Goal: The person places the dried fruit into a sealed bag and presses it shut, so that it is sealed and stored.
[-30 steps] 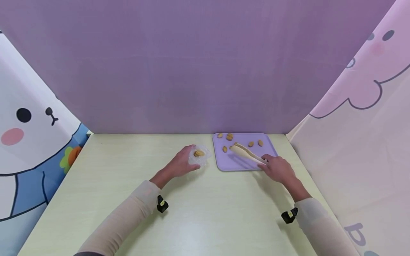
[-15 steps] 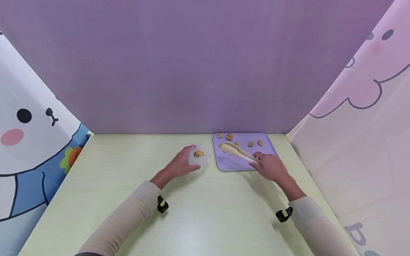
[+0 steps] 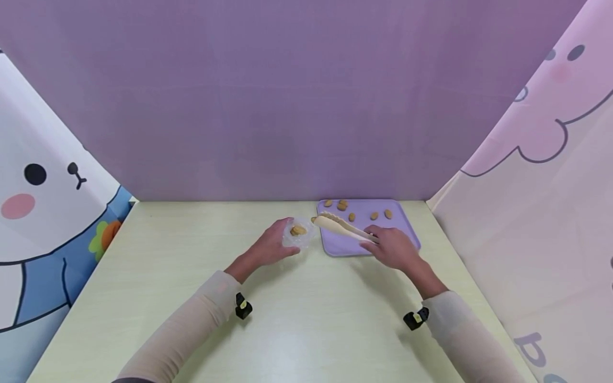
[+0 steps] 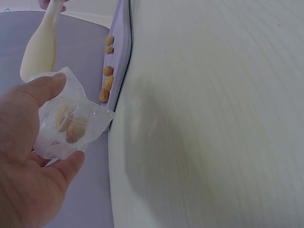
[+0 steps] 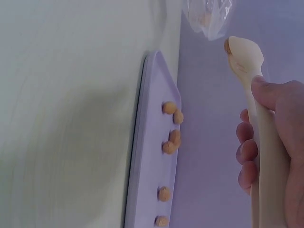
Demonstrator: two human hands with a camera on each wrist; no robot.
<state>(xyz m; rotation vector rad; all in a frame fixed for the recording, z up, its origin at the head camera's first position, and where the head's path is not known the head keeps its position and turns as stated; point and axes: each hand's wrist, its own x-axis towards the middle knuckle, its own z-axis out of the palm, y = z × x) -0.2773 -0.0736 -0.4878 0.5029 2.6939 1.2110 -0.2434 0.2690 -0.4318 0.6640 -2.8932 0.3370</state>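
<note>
My left hand (image 3: 269,246) holds a clear plastic bag (image 4: 95,118) by its side, thumb and fingers round it. A few brown nuts (image 3: 298,230) lie inside the bag, visible through the film. My right hand (image 3: 395,249) grips cream-coloured tongs (image 3: 342,227) by the handles. Between the tongs' tips sits one brown nut (image 5: 227,46), just right of the bag and apart from it. Several more oval nuts (image 5: 164,194) rest on the light purple tray (image 3: 346,248) beneath the tongs.
The tray stands at the back right of a pale wood-grain table (image 3: 287,319), close to the purple back panel (image 3: 287,106). Printed cartoon panels flank both sides, a left panel (image 3: 52,223) and a right panel (image 3: 551,223).
My right hand has moved left with the tongs, from over the tray towards the bag. One nut has left the tray between the tongs' tips. The left hand stays put.
</note>
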